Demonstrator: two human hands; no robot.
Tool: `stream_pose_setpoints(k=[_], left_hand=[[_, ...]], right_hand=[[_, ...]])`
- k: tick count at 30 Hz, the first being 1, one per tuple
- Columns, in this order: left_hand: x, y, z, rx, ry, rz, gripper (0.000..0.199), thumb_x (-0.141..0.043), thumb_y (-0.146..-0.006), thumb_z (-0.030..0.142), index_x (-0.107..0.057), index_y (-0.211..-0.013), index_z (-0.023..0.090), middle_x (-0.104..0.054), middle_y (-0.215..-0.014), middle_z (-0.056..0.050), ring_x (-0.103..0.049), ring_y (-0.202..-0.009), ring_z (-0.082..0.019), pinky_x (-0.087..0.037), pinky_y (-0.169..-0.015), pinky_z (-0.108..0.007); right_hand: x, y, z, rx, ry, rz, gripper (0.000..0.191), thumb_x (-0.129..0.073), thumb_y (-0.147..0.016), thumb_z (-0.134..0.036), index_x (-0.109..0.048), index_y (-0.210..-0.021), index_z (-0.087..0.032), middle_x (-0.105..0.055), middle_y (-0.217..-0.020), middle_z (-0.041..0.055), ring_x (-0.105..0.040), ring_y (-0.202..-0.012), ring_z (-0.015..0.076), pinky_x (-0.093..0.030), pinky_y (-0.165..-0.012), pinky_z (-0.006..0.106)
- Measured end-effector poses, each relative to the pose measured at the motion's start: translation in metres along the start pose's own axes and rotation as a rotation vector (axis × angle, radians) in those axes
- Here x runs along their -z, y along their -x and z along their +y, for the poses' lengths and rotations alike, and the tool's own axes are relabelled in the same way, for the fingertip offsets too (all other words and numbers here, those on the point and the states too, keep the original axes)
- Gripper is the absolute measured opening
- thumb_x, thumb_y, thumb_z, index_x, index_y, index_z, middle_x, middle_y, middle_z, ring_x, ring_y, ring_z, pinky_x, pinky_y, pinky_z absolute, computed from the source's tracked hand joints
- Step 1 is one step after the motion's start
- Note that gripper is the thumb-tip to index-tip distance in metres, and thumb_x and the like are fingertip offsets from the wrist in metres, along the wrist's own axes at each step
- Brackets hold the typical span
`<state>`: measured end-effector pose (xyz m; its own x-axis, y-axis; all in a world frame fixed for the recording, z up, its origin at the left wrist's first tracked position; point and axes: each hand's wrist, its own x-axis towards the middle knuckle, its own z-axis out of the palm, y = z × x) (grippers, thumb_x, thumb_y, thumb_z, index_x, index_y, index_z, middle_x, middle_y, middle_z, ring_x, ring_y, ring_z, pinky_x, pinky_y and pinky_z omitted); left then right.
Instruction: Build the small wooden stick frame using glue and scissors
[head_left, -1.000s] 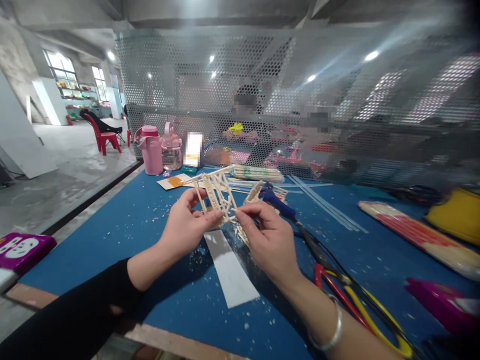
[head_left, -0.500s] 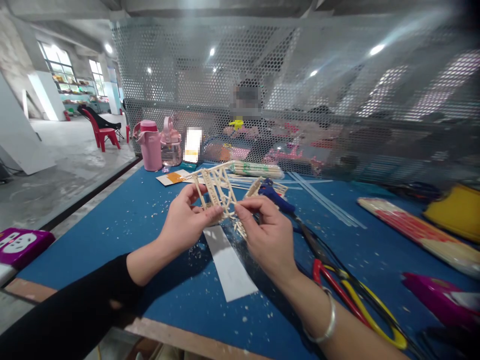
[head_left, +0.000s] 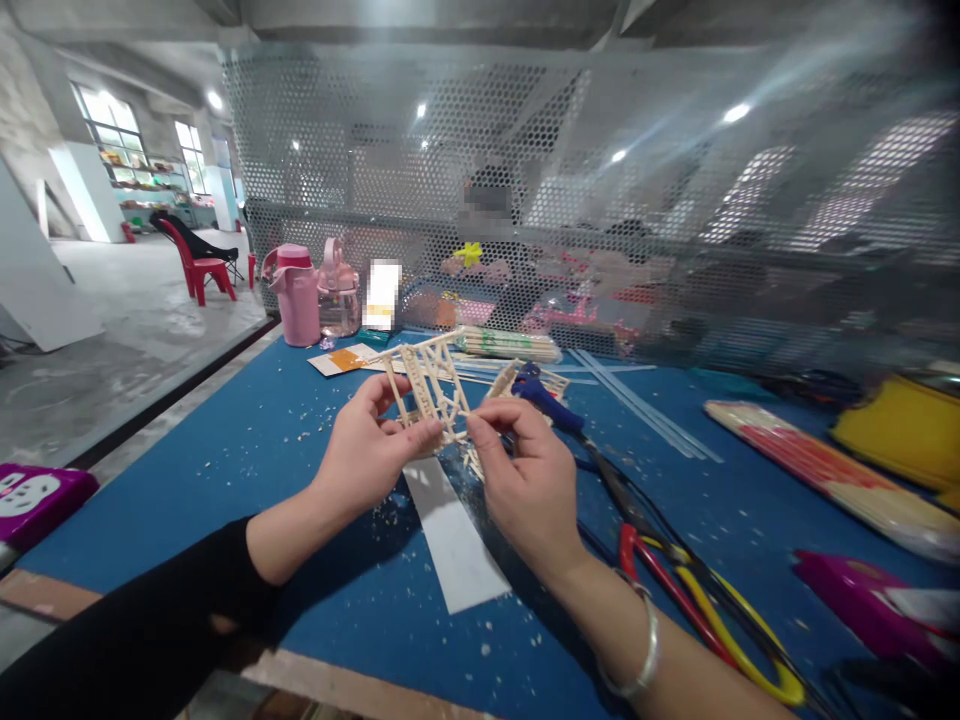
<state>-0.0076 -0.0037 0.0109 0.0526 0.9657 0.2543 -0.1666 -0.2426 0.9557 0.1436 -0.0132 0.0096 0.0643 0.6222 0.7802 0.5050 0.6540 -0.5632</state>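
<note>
A small lattice frame of pale wooden sticks (head_left: 426,378) is held up over the blue table. Thumb and fingers of my left hand (head_left: 367,430) grip its lower left part. My right hand (head_left: 525,470) pinches at its lower right corner; whether the fingertips hold a separate stick there cannot be made out. Beneath the frame lie a white paper strip (head_left: 457,545) and a small heap of short stick pieces (head_left: 474,462). Just beyond my right hand is a blue glue gun (head_left: 551,398), partly hidden, with another small stick piece (head_left: 504,380) beside it.
Red-handled pliers (head_left: 660,590) and yellow-handled scissors (head_left: 731,620) lie at right. Bagged sticks (head_left: 817,470) and more bundled sticks (head_left: 510,343) rest farther off. A pink flask (head_left: 298,300) and a phone (head_left: 382,295) stand before a perforated screen (head_left: 360,180). A person sits behind it.
The view has shifted slightly, so most things appear a little farther left and lower. Both hands keep nearly the same grip on the stick frame.
</note>
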Motion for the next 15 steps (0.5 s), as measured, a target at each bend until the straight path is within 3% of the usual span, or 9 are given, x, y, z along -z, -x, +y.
stream_pose_setpoints(k=[9,15], left_hand=[[-0.0007,0.0006,0.0023,0.001,-0.005,0.003,0.038,-0.074,-0.07,0.023,-0.05,-0.099,0.016,-0.064,-0.104,-0.003,-0.055,-0.049,-0.001,-0.05,-0.053,-0.022],[-0.0008,0.0009,0.0028,0.002,0.003,0.019,0.039,-0.075,-0.069,0.023,-0.05,-0.097,0.016,-0.063,-0.107,-0.004,-0.057,-0.051,-0.002,-0.051,-0.055,-0.022]], right_hand=[[-0.0034,0.0021,0.0009,-0.103,-0.069,-0.002,0.008,-0.058,-0.085,-0.027,-0.06,-0.08,-0.021,-0.069,-0.084,0.0041,-0.064,-0.082,0.0177,-0.05,-0.078,0.036],[-0.0044,-0.0031,0.0023,-0.29,-0.347,-0.052,0.01,-0.066,-0.077,-0.031,-0.062,-0.075,-0.021,-0.071,-0.084,0.0031,-0.065,-0.077,0.0153,-0.052,-0.076,0.033]])
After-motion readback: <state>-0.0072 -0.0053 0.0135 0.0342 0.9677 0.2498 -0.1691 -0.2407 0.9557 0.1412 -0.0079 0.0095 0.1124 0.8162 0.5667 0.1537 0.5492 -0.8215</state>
